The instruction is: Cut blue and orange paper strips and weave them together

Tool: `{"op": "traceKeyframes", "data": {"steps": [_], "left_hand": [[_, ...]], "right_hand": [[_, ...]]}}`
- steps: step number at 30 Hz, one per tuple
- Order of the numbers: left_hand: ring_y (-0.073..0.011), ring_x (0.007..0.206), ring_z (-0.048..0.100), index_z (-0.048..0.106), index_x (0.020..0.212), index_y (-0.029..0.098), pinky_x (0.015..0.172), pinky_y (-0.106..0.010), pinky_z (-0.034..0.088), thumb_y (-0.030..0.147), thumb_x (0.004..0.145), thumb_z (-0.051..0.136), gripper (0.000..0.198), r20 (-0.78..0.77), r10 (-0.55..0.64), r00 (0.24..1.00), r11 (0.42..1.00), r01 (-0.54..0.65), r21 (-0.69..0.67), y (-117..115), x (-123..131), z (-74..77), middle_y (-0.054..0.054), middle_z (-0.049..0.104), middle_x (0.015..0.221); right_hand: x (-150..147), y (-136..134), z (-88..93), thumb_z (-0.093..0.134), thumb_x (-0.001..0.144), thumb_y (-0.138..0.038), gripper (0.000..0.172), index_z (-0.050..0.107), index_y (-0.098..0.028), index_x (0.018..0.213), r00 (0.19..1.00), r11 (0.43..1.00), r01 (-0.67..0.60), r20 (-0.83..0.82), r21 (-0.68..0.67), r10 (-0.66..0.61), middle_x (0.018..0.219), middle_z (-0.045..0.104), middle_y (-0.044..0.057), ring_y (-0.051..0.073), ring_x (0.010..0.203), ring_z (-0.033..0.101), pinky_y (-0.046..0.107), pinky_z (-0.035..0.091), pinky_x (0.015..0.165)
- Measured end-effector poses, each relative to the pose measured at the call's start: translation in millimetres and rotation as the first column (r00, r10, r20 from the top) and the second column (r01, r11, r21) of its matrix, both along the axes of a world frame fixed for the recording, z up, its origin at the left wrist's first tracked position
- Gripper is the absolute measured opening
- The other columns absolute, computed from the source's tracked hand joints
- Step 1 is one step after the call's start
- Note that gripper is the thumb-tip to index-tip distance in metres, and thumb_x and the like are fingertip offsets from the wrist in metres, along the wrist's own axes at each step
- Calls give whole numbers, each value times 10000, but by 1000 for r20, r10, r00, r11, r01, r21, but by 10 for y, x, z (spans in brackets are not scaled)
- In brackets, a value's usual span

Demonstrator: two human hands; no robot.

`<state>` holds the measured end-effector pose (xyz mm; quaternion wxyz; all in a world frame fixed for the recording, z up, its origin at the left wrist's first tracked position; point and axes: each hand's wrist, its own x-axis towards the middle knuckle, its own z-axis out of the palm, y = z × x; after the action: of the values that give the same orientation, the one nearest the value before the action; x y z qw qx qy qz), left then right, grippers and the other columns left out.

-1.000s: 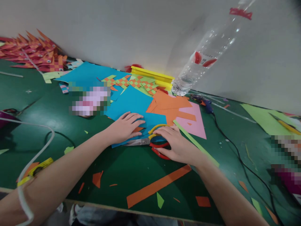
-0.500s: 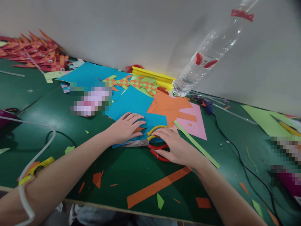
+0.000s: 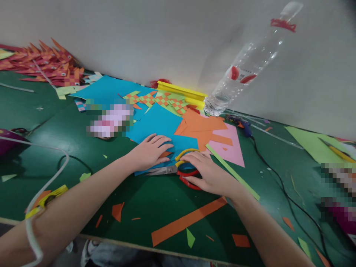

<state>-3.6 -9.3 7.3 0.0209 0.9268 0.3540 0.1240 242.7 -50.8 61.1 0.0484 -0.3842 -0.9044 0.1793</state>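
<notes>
My left hand [image 3: 151,151] lies over blue paper [image 3: 164,119] with its fingers stretched out, pressing on it. A small orange paper piece [image 3: 166,154] shows between its thumb and fingers. To the right, my right hand [image 3: 201,167] is curled over the handles of scissors [image 3: 169,170], one handle yellow and the other red. My right thumb is at the red handle and the fingers are over the yellow one. The metal blades point left, beside the near edge of the blue paper, below my left hand. Part of the handles is hidden by my right hand.
Orange sheets [image 3: 201,124] and a pink sheet [image 3: 237,148] lie beyond my hands. A plastic bottle [image 3: 241,70] leans at the wall beside a glue gun [image 3: 246,128] with a black cord. Woven paper fish [image 3: 162,99], a phone-like object [image 3: 111,122] and an orange strip [image 3: 189,221] lie around.
The camera view has shifted slightly. Both hands and the scissors keep nearly the same place on the blue paper.
</notes>
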Motion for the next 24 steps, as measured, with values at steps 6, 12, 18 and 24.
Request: {"op": "traceKeyframes", "data": {"steps": [6,12,18,24], "left_hand": [[-249,1333,373,499,1276,206,1114,-432,244,461,990,378,402,17,-6,1000,1000,5,19,4,-4,-7,-83,471,1414],[-253,1327,379,500,1274,202,1106,-430,261,450,986,401,393,13,-11,1000,1000,11,16,9,-9,-12,-84,469,1413],[-256,1321,384,491,1287,194,1104,-444,263,435,985,413,394,3,-6,1000,1000,6,21,13,-5,-6,-93,465,1416],[-252,1324,377,492,1288,203,1104,-442,265,446,986,401,398,16,-23,1000,999,22,39,23,-19,-31,-88,469,1410]], "right_hand": [[-42,20,-32,592,874,-325,367,508,-207,1211,999,999,-45,-24,7,45,1236,605,108,270,1171,529,465,402,965],[-47,32,-35,573,887,-311,356,500,-221,1224,997,998,-67,-32,-3,67,1245,601,102,270,1185,519,472,384,974],[-110,-22,-48,587,871,-326,354,518,-184,1189,998,998,-55,-43,23,56,1208,617,111,269,1134,542,457,383,962],[-122,-38,-41,574,884,-329,361,513,-178,1206,997,997,-71,-9,16,72,1219,607,122,276,1163,526,465,374,981]]}}
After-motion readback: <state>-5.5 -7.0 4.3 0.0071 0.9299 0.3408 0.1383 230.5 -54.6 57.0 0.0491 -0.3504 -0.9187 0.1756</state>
